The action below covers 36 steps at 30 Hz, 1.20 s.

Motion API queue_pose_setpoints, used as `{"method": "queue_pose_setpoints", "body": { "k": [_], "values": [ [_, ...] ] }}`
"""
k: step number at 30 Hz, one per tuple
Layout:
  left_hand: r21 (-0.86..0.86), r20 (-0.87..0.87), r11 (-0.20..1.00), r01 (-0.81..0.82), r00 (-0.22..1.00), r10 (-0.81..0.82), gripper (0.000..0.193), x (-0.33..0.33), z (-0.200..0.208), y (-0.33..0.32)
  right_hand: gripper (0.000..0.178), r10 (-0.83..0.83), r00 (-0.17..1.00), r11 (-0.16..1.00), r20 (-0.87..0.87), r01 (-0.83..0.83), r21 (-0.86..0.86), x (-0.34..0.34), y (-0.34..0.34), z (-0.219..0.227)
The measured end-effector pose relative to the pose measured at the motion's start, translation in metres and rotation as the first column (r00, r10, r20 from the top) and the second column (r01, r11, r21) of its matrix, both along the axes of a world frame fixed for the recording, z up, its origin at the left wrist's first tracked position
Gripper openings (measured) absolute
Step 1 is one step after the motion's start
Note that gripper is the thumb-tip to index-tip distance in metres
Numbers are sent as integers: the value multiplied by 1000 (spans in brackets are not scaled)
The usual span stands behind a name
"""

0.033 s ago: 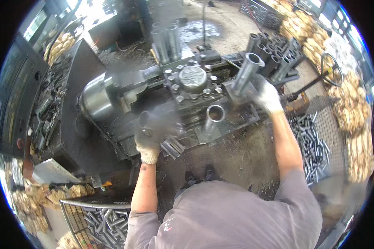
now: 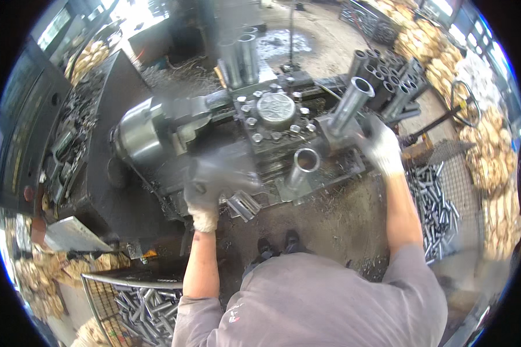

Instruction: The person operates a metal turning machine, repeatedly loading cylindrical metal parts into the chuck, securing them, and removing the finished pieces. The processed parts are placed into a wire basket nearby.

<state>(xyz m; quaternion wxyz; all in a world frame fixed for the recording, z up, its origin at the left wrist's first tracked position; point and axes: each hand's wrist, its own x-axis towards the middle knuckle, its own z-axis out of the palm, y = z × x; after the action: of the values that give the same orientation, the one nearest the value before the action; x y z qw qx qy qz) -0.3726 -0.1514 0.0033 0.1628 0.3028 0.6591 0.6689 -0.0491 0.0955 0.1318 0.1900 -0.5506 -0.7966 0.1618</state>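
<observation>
My left hand [image 2: 201, 199], in a pale glove with dark fingers, is in front of the lathe chuck [image 2: 138, 132]. Motion blur smears its fingers around a grey shape, so its grip does not show. My right hand [image 2: 383, 147], gloved too, is beside the lower part of a metal tube [image 2: 351, 106] standing tilted on the machine's right side. Its fingertips are blurred, and I cannot tell whether they touch the tube. A shorter tube [image 2: 301, 169] stands on a flat plate between my hands. The bolted tool post [image 2: 276, 110] sits behind it.
Several tubes [image 2: 382, 81] stand bunched at the back right, others [image 2: 240, 61] behind the tool post. A grooved metal block [image 2: 244, 206] lies at the machine's front edge. Wire bins of short tubes stand at right [image 2: 434, 214] and lower left [image 2: 147, 312]. Sacks [image 2: 495, 156] line the right.
The whole view has shifted slightly. Against the machine, my left hand has moved a little left and my right hand slightly nearer to me.
</observation>
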Motion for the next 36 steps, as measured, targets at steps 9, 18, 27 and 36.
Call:
{"method": "queue_pose_setpoints", "body": {
  "k": [9, 18, 27, 36],
  "values": [
    [593, 788, 783, -188, 338, -515, 97, -57, -65, -59, 30, 577, 816, 802, -45, -576, -158, -163, -188, -160],
    [441, 678, 892, -94, 687, -263, 85, -48, -83, -61, 49, 410, 774, 538, -482, -632, -557, -192, -136, -50],
    [416, 208, 850, 324, 876, -435, 76, -48, 98, -20, 89, 638, 658, 546, -399, -753, -368, -211, -117, 44],
    [-591, -806, 594, -546, 369, -464, 70, -235, 123, 128, 29, 433, 560, 453, 706, -813, 367, -325, 123, 10]
  ]
}}
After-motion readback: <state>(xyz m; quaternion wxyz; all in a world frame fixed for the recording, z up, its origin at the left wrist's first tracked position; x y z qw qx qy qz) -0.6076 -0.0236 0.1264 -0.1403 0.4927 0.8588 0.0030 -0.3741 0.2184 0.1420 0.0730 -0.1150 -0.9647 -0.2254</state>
